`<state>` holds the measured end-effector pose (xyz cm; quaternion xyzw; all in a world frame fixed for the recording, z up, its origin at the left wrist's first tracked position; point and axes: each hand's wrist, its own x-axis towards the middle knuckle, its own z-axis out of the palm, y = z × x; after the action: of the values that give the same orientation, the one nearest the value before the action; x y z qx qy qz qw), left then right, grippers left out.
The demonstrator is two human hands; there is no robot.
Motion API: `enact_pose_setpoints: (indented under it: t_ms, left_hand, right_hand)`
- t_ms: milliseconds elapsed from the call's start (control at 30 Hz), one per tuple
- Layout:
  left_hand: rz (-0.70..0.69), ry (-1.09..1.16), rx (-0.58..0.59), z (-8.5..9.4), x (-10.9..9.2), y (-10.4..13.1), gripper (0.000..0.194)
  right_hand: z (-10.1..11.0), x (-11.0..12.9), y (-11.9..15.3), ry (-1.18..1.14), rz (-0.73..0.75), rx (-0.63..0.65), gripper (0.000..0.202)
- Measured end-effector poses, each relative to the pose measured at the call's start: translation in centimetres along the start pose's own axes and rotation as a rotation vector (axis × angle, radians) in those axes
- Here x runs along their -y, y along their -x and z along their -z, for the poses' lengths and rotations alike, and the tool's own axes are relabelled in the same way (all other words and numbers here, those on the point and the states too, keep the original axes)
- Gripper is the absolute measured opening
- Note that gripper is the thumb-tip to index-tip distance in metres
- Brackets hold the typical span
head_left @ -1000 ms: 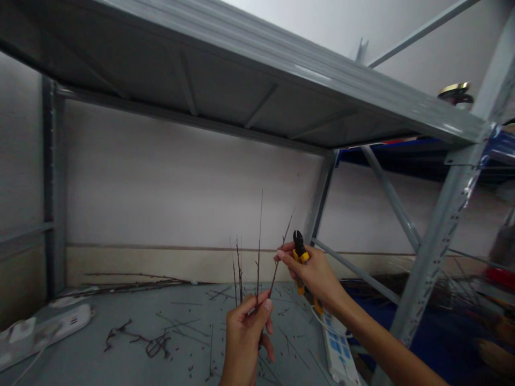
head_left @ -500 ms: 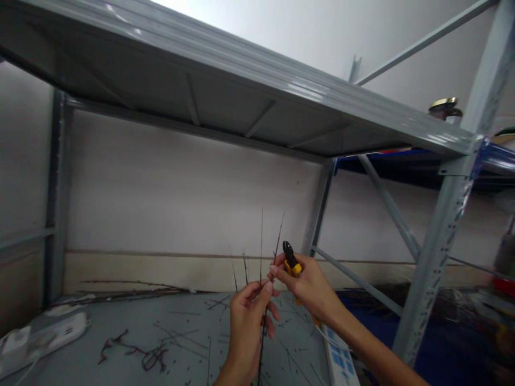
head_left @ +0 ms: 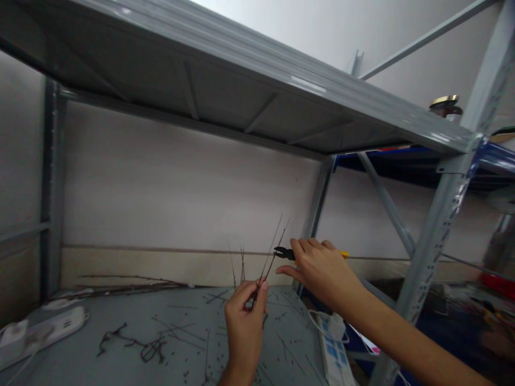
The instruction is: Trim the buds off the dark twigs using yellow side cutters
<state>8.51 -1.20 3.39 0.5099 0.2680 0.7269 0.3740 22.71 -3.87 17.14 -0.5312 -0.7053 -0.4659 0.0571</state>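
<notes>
My left hand [head_left: 245, 313] pinches a thin dark twig [head_left: 270, 264] whose slender tips point up and to the right. In my right hand [head_left: 317, 262] is a pair of cutting pliers [head_left: 285, 253] with black jaws and yellow handles, partly hidden by my fingers. Its jaws are at the twig, a little above my left hand; whether they are closed on it I cannot tell. My right thumb stretches out below the tool. Behind my left hand, a few more thin twigs [head_left: 242, 265] stand up against the wall.
Twig bits lie scattered over the grey shelf surface [head_left: 132, 311]. A curled dark branch [head_left: 151, 348] rests at the left front, long branches [head_left: 148, 287] along the back. Power strips [head_left: 60, 324] sit left and right. A metal shelf [head_left: 257, 64] hangs overhead; a post [head_left: 438, 241] stands right.
My right hand has moved away from the twig and turned the pliers, bringing their jaws from pointing upward to pointing left at the twig. The twig now leans more to the right.
</notes>
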Motion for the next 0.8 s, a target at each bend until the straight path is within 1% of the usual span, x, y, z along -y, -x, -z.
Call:
enact_pose_setpoints:
  t_ms: [67, 200, 300, 433, 500, 567, 667, 733, 800]
  left_hand:
    - [-0.04, -0.035, 0.007, 0.1, -0.1, 0.3, 0.027]
    - [-0.052, -0.047, -0.012, 0.3, -0.4, 0.5, 0.021]
    - [-0.031, -0.025, -0.034, 0.4, -0.8, 0.6, 0.021]
    - [-0.014, -0.019, -0.018, 0.6, -1.2, 0.6, 0.027]
    - [0.018, -0.017, -0.012, 0.7, -1.2, 0.6, 0.03]
    - [0.073, -0.01, -0.002, 0.8, -0.9, 0.4, 0.032]
    - [0.169, 0.025, 0.01, 0.9, -0.2, -0.3, 0.039]
    - [0.212, 0.068, 0.027, 0.9, 0.3, -0.8, 0.042]
    - [0.209, 0.126, 0.063, 0.9, 0.8, -1.2, 0.043]
  right_hand:
    - [0.3, 0.1, -0.1, 0.019, 0.019, 0.031, 0.046]
    - [0.6, 0.6, 0.0, 0.048, 0.044, 0.074, 0.045]
    - [0.5, 1.0, 0.2, 0.068, 0.059, 0.081, 0.039]
    - [0.0, 1.3, 0.5, 0.083, 0.083, 0.091, 0.026]
    - [-0.5, 1.3, 0.5, 0.054, 0.091, 0.118, 0.017]
    - [-1.2, 1.3, 0.6, 0.001, 0.098, 0.161, 0.014]
    - [-2.2, 1.5, 0.8, -0.095, 0.057, 0.178, 0.022]
    - [-2.7, 1.7, 0.8, -0.167, -0.038, 0.152, 0.034]
    - [-2.8, 1.9, 0.9, -0.228, -0.125, 0.129, 0.044]
